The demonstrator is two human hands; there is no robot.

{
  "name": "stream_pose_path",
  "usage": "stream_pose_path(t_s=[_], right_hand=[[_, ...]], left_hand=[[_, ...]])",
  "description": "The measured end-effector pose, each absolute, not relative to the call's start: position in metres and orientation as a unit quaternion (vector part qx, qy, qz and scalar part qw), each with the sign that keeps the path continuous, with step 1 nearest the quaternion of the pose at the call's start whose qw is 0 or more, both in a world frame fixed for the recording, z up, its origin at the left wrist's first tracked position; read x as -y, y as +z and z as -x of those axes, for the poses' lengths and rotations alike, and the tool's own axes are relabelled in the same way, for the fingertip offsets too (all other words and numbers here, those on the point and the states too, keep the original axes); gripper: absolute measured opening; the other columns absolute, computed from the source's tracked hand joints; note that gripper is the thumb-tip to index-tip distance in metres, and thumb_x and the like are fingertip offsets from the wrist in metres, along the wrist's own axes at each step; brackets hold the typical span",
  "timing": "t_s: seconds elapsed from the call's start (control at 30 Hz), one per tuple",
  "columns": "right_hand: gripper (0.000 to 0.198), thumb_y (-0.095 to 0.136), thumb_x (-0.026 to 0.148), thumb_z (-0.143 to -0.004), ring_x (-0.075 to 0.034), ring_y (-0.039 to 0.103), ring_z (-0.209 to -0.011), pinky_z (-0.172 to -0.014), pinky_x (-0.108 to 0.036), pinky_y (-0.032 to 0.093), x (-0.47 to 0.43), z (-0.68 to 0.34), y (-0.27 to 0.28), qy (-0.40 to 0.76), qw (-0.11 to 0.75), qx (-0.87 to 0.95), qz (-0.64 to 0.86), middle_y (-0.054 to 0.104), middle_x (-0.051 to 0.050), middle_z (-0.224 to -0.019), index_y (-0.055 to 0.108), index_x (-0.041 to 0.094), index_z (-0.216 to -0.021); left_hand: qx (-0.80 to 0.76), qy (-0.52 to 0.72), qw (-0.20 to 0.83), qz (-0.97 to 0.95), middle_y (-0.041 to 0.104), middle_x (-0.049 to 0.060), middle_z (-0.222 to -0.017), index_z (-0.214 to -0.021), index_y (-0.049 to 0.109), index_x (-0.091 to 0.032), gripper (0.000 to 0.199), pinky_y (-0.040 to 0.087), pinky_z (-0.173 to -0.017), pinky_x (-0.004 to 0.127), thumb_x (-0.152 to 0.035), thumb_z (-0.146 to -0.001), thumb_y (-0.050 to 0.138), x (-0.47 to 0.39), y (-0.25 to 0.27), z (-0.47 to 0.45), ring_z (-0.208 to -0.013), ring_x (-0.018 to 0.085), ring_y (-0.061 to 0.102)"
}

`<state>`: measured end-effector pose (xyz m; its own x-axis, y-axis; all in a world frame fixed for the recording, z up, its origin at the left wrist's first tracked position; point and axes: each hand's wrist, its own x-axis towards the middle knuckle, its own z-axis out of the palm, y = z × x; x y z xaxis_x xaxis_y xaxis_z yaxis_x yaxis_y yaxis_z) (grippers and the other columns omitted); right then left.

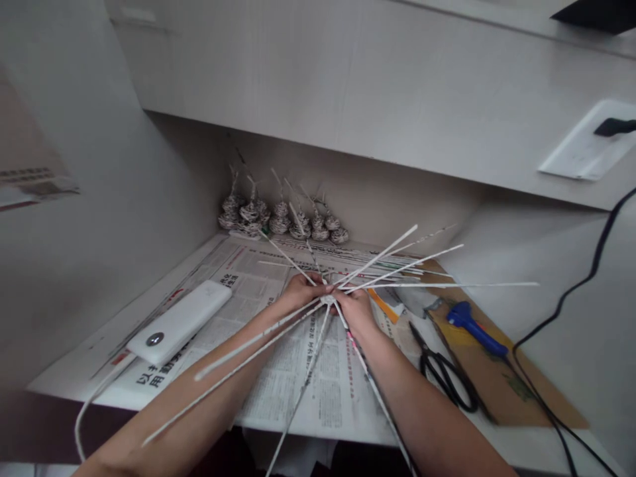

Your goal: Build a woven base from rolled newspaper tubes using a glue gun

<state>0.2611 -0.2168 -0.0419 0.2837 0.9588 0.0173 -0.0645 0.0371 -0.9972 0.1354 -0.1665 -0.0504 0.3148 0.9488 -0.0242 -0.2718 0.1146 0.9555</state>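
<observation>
Between my two hands is a small woven paper piece, with several long rolled-paper strips spreading from it in all directions. My left hand grips its left side, thumb pressed on the strips near the centre. On the other side my right hand is closed around the right edge, its fingers partly hidden by strips. Some strips run over my left forearm; others point away to the upper right. The piece is held above newspaper sheets that cover the table.
Several gourd-shaped woven paper pieces stand at the back wall. Loose paper strips lie behind my hands. At right are black scissors, a blue glue gun on cardboard and a black cable. A white power bank lies left.
</observation>
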Motion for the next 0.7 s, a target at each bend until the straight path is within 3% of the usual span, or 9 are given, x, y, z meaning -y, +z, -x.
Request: stream_pose_path(t_s=[0.23, 0.5, 0.7], right_hand=[[0.029, 0.072, 0.032, -0.059, -0.013, 0.060, -0.050, -0.044, -0.022, 0.048, 0.216, -0.259, -0.040, 0.508, 0.592, 0.383, 0.495, 0.070, -0.003, -0.071, 0.067, 0.015, -0.082], [0.023, 0.072, 0.026, -0.055, -0.012, 0.057, -0.044, -0.041, -0.021, 0.048, 0.216, -0.259, -0.036, 0.534, 0.592, 0.318, 0.513, 0.064, 0.000, -0.055, 0.062, 0.015, -0.072], [0.024, 0.070, 0.034, -0.058, -0.012, 0.053, -0.041, -0.035, -0.021, 0.043, 0.218, -0.257, -0.033, 0.514, 0.588, 0.336, 0.527, 0.061, 0.004, -0.052, 0.054, 0.020, -0.070]], left_hand=[[-0.374, 0.483, 0.646, -0.457, 0.068, 0.004, -0.067, -0.064, 0.065, -0.013, 0.037, 0.045, -0.056, 0.027, -0.031, -0.038, 0.086, 0.166, -0.044, -0.130, -0.055, 0.015, 0.059], [-0.377, 0.480, 0.643, -0.462, 0.067, 0.003, -0.062, -0.067, 0.070, -0.014, 0.035, 0.044, -0.055, 0.026, -0.027, -0.039, 0.086, 0.168, -0.038, -0.131, -0.054, 0.014, 0.057], [-0.378, 0.459, 0.668, -0.447, 0.068, 0.003, -0.063, -0.071, 0.072, -0.013, 0.036, 0.045, -0.057, 0.027, -0.026, -0.040, 0.086, 0.165, -0.047, -0.134, -0.055, 0.015, 0.059]])
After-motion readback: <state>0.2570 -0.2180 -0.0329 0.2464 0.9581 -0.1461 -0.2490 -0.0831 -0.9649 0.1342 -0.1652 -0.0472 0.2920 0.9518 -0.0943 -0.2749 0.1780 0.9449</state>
